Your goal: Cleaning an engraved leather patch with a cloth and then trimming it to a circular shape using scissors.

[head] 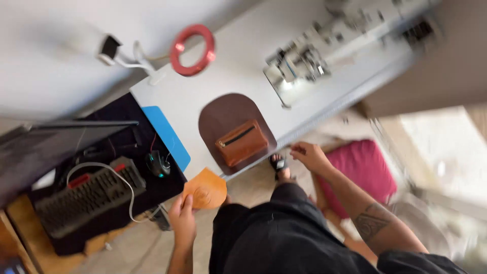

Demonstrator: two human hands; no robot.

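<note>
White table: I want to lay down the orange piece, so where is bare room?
White table: bare between red ring and metal machine, and between blue mat and brown mat. Crowded: black desk with keyboard, mouse.

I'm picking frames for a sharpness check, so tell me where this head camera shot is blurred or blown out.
Head view: motion blur smears the whole frame, worst at the metal machine top right; the window area at far right is overexposed. The brown zip pouch, the left hand with its orange leather piece, and the empty right hand stay readable though soft. Glare glints on the red ring.
</note>
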